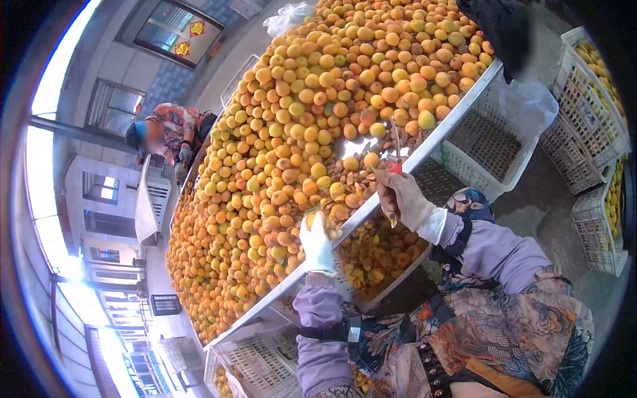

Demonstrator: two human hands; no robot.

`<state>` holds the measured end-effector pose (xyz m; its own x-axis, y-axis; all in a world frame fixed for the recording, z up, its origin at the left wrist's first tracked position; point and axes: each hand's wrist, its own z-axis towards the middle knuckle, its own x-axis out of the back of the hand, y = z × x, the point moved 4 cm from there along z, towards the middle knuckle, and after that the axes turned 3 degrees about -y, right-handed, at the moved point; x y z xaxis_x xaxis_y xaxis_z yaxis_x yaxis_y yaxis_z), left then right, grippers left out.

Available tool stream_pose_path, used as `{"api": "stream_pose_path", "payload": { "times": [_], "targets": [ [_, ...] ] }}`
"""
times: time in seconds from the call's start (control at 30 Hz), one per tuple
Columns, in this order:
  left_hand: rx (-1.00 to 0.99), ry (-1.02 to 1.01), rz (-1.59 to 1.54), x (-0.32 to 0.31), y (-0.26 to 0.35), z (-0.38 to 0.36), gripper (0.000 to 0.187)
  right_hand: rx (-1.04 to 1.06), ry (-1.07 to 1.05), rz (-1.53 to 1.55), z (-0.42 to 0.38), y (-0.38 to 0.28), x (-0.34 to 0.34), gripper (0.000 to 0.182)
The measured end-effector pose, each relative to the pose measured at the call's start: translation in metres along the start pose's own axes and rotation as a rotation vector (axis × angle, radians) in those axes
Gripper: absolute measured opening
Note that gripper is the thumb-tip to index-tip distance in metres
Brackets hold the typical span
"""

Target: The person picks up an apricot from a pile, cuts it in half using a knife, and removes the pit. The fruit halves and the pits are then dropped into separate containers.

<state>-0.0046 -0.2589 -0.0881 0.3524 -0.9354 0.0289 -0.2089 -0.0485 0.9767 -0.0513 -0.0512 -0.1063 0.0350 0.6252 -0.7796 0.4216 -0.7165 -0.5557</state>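
In the head view, my gloved left hand (316,245) is closed around an apricot (310,221) at the near edge of a metal-rimmed table (424,149). My gloved right hand (406,199) grips a knife by its red handle (396,168), its thin curved blade pointing away from me. A small piece of apricot (393,218) shows beneath the right fingers. Whole apricots (285,146) are heaped over the tabletop, and brown pits (352,180) lie in front of my hands. Below the edge, a crate holds split apricots (385,255).
A white plastic crate (511,176) stands under the table edge at right. Stacked crates of fruit (590,119) are farther right, and another crate (259,361) is at lower left. A co-worker (174,132) bends over the table's far left side. A dark-clothed person (501,33) is at top right.
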Motion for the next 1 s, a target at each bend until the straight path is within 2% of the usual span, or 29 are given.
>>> {"api": "stream_pose_path", "payload": {
  "times": [0.13, 0.17, 0.27, 0.4, 0.43, 0.47, 0.5, 0.53, 0.6, 0.67, 0.73, 0.77, 0.8, 0.83, 0.87, 0.93, 0.97, 1.0],
  "targets": [
    [0.061, 0.175, 0.099, 0.005, 0.021, -0.001, 0.019, -0.088, -0.065, -0.048, -0.004, -0.004, 0.001, 0.032],
    [-0.037, 0.2, 0.148, 0.014, 0.015, 0.009, 0.018, -0.096, -0.069, -0.046, -0.005, -0.004, 0.001, 0.032],
    [-0.15, 0.216, 0.281, 0.029, 0.009, 0.009, 0.016, -0.128, -0.105, 0.043, -0.006, 0.0, 0.006, 0.025],
    [-0.118, 0.142, 0.316, 0.037, 0.015, -0.015, 0.014, -0.202, -0.082, -0.003, -0.016, -0.006, 0.001, 0.025],
    [-0.086, 0.143, 0.244, 0.026, 0.023, -0.03, 0.012, -0.233, -0.074, -0.152, -0.017, -0.007, 0.0, 0.024],
    [-0.043, 0.044, 0.314, 0.023, 0.025, -0.041, 0.015, -0.262, -0.066, -0.301, -0.017, -0.006, -0.001, 0.024],
    [-0.128, 0.005, 0.554, 0.026, 0.018, -0.046, 0.016, -0.229, -0.209, -0.468, -0.013, -0.003, 0.002, 0.026],
    [-0.212, -0.037, 0.793, 0.028, 0.011, -0.051, 0.017, -0.234, -0.211, -0.466, -0.008, 0.01, 0.007, 0.026],
    [-0.183, -0.174, 0.797, 0.024, 0.009, -0.061, 0.02, 0.159, -0.271, -0.725, -0.002, 0.026, 0.009, 0.029],
    [-0.238, -0.119, 0.853, 0.024, 0.019, -0.062, 0.023, 0.084, -0.25, -0.745, -0.01, 0.023, 0.003, 0.03],
    [-0.526, 0.078, 1.034, 0.025, 0.052, -0.055, 0.027, 0.028, -0.209, -0.762, -0.013, 0.02, 0.002, 0.03],
    [-0.445, 0.132, 0.996, 0.042, 0.051, -0.035, 0.031, 0.024, -0.209, -0.762, -0.016, 0.016, -0.001, 0.03],
    [-0.551, 0.22, 1.039, 0.058, 0.048, -0.012, 0.033, -0.034, -0.226, -0.8, -0.019, 0.012, -0.004, 0.031],
    [-0.516, 0.258, 0.912, 0.068, 0.045, 0.01, 0.035, -0.088, -0.241, -0.838, -0.018, 0.011, -0.005, 0.033],
    [-0.419, 0.315, 0.98, 0.065, 0.053, 0.022, 0.043, -0.081, -0.239, -0.837, -0.017, 0.011, -0.005, 0.033],
    [-0.45, 0.425, 1.142, 0.076, 0.045, 0.057, 0.052, -0.05, -0.283, -0.764, -0.019, 0.015, -0.006, 0.036],
    [-0.459, 0.418, 1.139, 0.073, 0.046, 0.068, 0.052, -0.079, -0.297, -0.713, -0.023, 0.012, -0.009, 0.04],
    [-0.34, 0.442, 1.268, 0.072, 0.043, 0.08, 0.055, -0.072, -0.29, -0.711, -0.022, 0.014, -0.008, 0.04]
  ]
}}
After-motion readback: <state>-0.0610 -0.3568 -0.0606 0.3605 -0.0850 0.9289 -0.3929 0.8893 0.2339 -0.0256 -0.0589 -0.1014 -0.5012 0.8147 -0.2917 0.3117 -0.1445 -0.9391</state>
